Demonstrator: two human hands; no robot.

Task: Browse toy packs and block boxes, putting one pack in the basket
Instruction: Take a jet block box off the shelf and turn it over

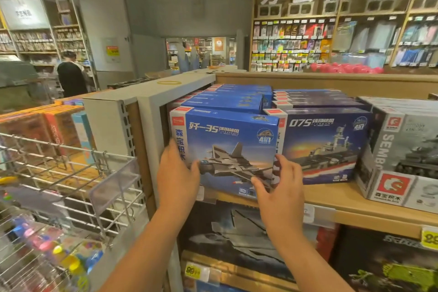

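A blue block box with a grey fighter jet [227, 140] stands at the left end of a wooden shelf [343, 201]. My left hand [176, 178] grips its lower left edge, thumb on the front face. My right hand [280, 185] holds its lower right corner, fingers on the side and thumb on the front. Beside it stands a dark blue warship box [327, 144], then a grey tank box [403, 154]. More blue boxes [234, 96] are stacked behind. No basket of mine is in view.
Wire racks [71, 173] with small colourful toy packs [54, 251] hang at the left. Larger boxes [241, 239] fill the shelf below, with yellow price tags [193, 270]. A person in black [71, 76] stands in the far left aisle. Stationery shelves [308, 47] line the back wall.
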